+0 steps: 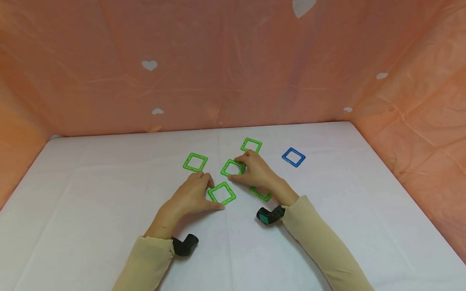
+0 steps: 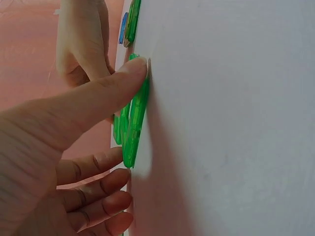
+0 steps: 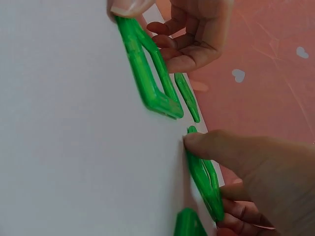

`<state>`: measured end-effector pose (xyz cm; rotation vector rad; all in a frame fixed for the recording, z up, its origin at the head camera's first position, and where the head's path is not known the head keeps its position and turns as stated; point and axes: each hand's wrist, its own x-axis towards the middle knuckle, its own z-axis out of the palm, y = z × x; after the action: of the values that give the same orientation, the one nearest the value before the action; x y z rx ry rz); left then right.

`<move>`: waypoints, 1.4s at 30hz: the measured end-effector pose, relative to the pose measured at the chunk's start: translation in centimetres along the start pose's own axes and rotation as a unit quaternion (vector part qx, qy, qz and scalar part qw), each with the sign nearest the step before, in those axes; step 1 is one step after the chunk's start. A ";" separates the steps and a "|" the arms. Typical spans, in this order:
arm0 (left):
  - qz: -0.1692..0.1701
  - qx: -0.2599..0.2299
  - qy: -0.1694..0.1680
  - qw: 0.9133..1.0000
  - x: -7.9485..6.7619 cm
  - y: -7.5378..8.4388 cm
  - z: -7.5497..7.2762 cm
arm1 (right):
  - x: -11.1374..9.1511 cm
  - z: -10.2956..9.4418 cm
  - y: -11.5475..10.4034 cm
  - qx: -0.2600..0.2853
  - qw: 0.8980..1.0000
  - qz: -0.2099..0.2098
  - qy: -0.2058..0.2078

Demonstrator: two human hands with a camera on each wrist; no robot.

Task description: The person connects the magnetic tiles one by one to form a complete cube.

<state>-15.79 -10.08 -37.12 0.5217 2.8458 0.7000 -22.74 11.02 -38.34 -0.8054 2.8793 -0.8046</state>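
Note:
My left hand (image 1: 190, 196) pinches a green square magnetic tile (image 1: 231, 189), an open frame, between thumb and fingers. In the left wrist view this tile (image 2: 139, 118) stands tilted, its shadow falling on the white cloth. Just beyond it, my right hand (image 1: 257, 173) grips a second green square tile (image 1: 225, 166) by its right side. The right wrist view has the thumb on one end of that tile (image 3: 199, 172) and fingers at the other. A small gap separates the two held tiles in the head view.
Another green tile (image 1: 188, 160) lies beyond the left hand, and one (image 1: 252, 139) behind the right fingertips. Under the right wrist is a partly hidden green tile (image 1: 260, 196). A blue square tile (image 1: 287, 153) lies at right. Orange curtains (image 1: 220, 75) border the white table (image 1: 80, 208).

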 end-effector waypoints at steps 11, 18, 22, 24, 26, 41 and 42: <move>0.015 -0.025 0.017 0.999 0.4 -0.2 0.2 | -0.6 -0.3 0.8 0.002 1.000 -0.009 0.008; 0.019 -0.040 0.025 0.999 0.7 -0.2 0.4 | -0.9 -0.6 1.4 0.025 0.999 -0.022 0.023; 0.022 -0.045 0.029 0.998 1.0 -0.2 0.5 | -1.0 -0.6 1.7 0.053 0.998 -0.027 0.030; 0.024 -0.050 0.033 0.998 1.1 -0.3 0.5 | -1.0 -0.7 1.8 0.065 0.997 -0.030 0.032; 0.026 -0.055 0.038 0.997 1.3 -0.3 0.6 | -1.1 -0.7 2.0 0.076 0.996 -0.031 0.031; 0.021 -0.059 0.045 0.997 2.1 0.0 0.8 | -1.4 -0.9 2.2 0.146 0.989 -0.005 0.020; 0.022 -0.060 0.046 0.997 2.2 0.0 0.8 | -1.4 -0.9 2.2 0.149 0.989 -0.007 0.021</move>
<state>-17.59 -8.93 -38.01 0.5480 2.8614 0.9190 -22.77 13.72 -38.72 -0.7820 2.6941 -1.2294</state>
